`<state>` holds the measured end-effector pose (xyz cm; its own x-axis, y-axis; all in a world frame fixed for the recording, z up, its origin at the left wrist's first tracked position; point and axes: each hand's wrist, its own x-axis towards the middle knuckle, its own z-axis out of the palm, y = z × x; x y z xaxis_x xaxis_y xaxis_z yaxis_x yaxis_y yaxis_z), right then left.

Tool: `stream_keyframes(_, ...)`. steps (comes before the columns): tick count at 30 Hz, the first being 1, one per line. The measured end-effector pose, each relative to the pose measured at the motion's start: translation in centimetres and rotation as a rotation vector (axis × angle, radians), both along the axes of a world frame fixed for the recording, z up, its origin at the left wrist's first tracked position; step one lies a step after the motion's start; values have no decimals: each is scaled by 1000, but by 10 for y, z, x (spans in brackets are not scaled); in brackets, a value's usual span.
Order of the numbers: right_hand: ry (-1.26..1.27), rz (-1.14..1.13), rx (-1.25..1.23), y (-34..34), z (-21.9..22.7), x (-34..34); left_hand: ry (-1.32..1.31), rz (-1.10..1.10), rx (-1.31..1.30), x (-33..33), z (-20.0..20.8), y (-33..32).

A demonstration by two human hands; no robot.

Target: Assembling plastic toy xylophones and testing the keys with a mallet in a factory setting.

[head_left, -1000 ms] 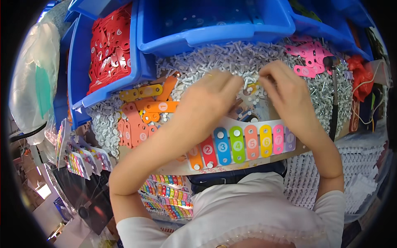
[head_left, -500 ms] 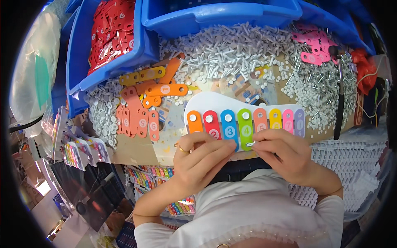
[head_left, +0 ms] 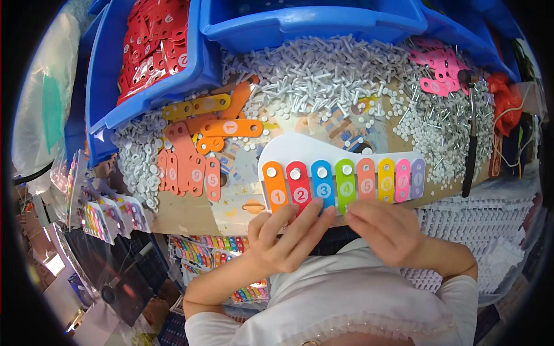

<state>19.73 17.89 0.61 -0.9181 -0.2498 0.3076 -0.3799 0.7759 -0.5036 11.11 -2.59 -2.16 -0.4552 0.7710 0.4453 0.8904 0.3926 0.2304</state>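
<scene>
A white toy xylophone (head_left: 300,149) with a row of coloured bars lies on the table before me. White pins stand in the upper holes of its orange, red, blue and green bars (head_left: 346,187); the upper holes of the others show no pin. My left hand (head_left: 288,239) grips the near edge, fingertips over the lower ends of the red bar (head_left: 299,190) and blue bar (head_left: 324,187); its thumb is hidden. At the green bar's lower end, my right hand (head_left: 384,230) is closed with fingertips together. Whatever sits between them is hidden.
Heaped white pins (head_left: 311,75) cover the table's far side, with metal pins (head_left: 444,132) at right. Loose orange bars (head_left: 234,128) and salmon bars (head_left: 184,153) lie left. Blue bins (head_left: 311,20) stand behind, one holding red bars (head_left: 153,49). A black-handled hammer (head_left: 472,132) lies right.
My right hand has moved slightly down and left, and the small pin that showed at its fingertips is out of sight. My left hand has shifted toward me, uncovering more of the orange and red bars.
</scene>
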Motion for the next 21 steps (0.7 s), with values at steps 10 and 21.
stream_keyframes(10,23,-39,46,12,-1,-12,-22,-148,-132,-18,26,10)
stream_keyframes(21,-77,-463,102,98,-30,-72,-300,-429,-210,-100,4,137)
